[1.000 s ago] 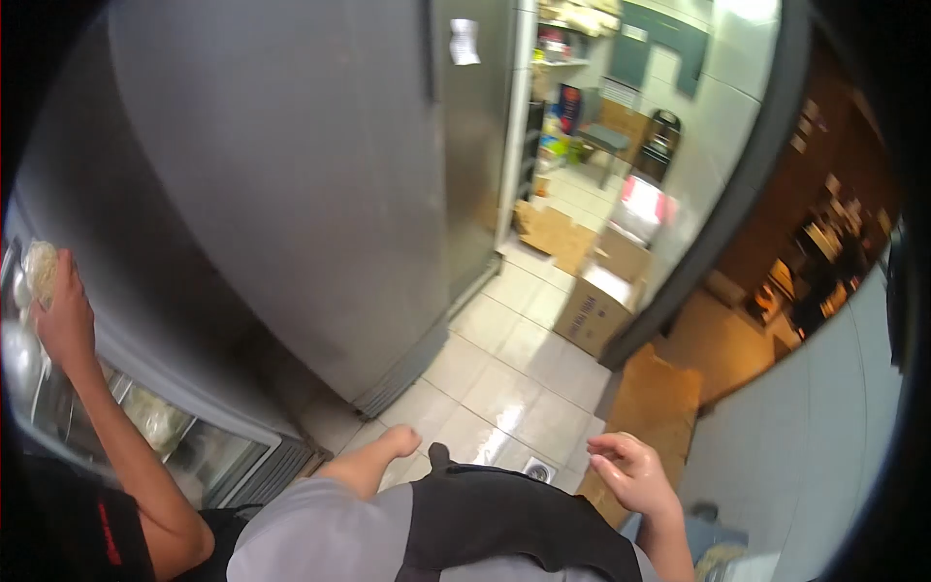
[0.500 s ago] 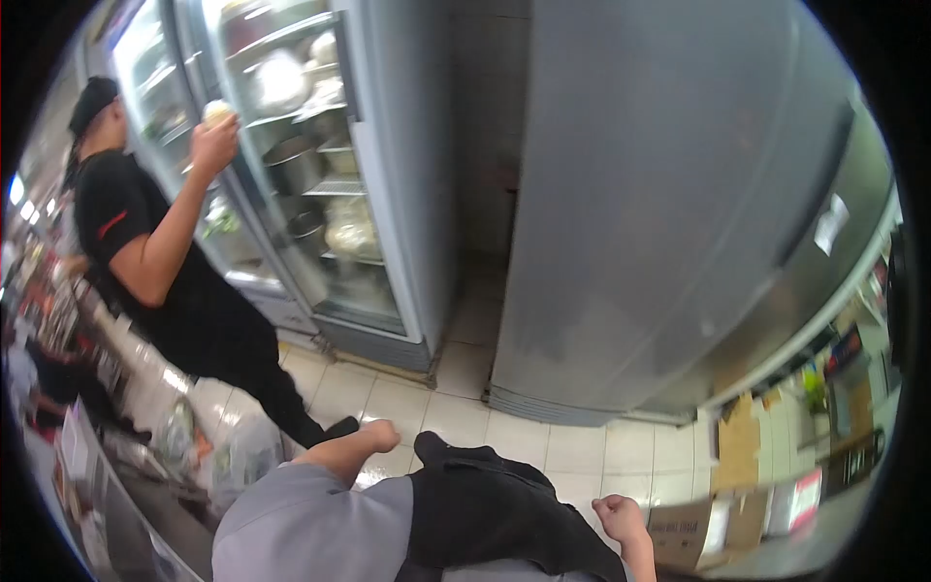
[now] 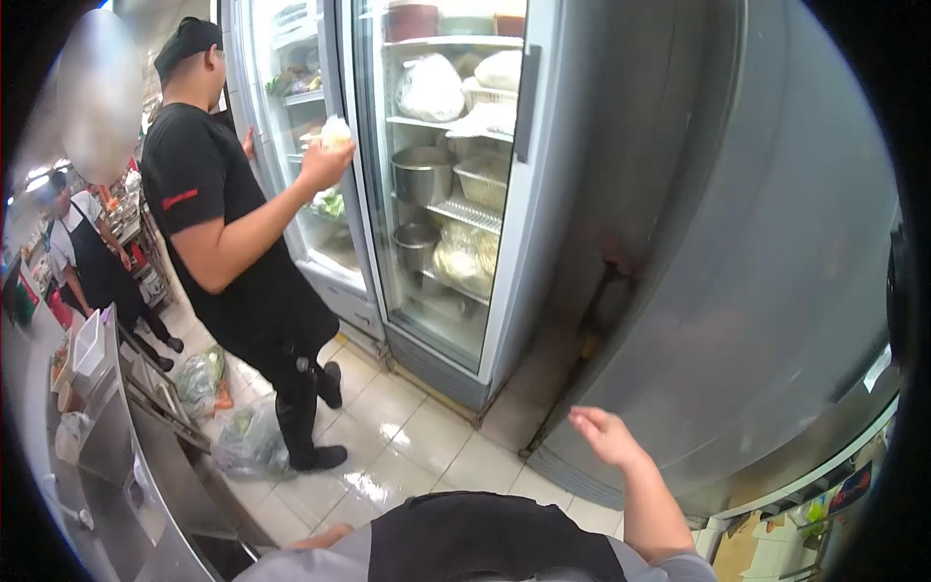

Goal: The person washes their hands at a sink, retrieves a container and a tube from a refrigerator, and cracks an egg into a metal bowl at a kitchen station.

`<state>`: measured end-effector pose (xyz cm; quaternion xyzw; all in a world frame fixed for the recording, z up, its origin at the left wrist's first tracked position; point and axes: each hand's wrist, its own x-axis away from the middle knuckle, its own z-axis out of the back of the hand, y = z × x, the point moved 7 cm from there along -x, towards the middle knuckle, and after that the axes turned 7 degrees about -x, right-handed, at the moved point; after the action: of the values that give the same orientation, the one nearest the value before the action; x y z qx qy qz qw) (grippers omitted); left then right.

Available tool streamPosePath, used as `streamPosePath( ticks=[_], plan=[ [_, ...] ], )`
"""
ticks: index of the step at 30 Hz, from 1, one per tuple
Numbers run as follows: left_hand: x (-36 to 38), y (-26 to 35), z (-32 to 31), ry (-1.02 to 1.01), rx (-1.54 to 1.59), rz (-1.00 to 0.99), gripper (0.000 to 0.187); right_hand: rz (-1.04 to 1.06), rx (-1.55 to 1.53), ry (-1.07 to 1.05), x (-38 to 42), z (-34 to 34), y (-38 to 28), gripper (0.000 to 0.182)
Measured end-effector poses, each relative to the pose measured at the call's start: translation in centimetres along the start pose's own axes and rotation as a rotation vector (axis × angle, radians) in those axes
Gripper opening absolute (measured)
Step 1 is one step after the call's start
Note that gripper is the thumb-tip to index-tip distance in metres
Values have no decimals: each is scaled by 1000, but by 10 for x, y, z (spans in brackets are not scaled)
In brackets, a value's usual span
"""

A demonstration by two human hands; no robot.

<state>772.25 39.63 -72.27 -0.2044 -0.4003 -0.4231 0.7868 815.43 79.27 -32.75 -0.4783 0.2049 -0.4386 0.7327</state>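
Note:
My right hand is raised in front of my body, near the large metal cabinet and apart from it. Its fingers are loosely curled together, and nothing shows in them. Low at the bottom, beside my black apron, only a small part of my left hand shows; its fingers are hidden. Ahead stands a glass-door fridge holding metal pots, baskets and plastic bags.
A co-worker in black stands at the fridge, holding a pale item. Plastic bags of vegetables lie on the tiled floor. A metal counter runs along the left. Another person stands farther back.
My view has swung left, bringing the fridge and co-worker nearer the middle. My right hand has come up and forward; my left hand has dropped mostly out of sight.

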Motion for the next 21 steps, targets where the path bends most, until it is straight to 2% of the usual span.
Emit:
streamPosePath(
  ticks=[4,5,8,10,13,17,18,21],
  plan=[
    [-19,-44,-5,35,160,84,46,116,-157,86,-92,-3,-84,46],
    [-27,-56,-2,63,203,110,46,169,-145,84,-118,-2,-101,52],
    [-50,-84,16,177,326,163,44,234,-393,209,-186,5,-146,63],
    [-51,-97,44,154,254,96,42,276,-498,321,-225,12,-167,69],
    [-50,-112,76,184,306,94,40,337,-622,474,-276,24,-173,68],
    [-44,-125,73,215,367,216,50,285,-744,415,-320,26,-173,77],
    [-38,-127,66,200,370,251,48,274,-718,394,-326,27,-171,75],
    [-39,-120,60,148,374,189,42,245,-803,367,-346,34,-156,67]
  ],
)
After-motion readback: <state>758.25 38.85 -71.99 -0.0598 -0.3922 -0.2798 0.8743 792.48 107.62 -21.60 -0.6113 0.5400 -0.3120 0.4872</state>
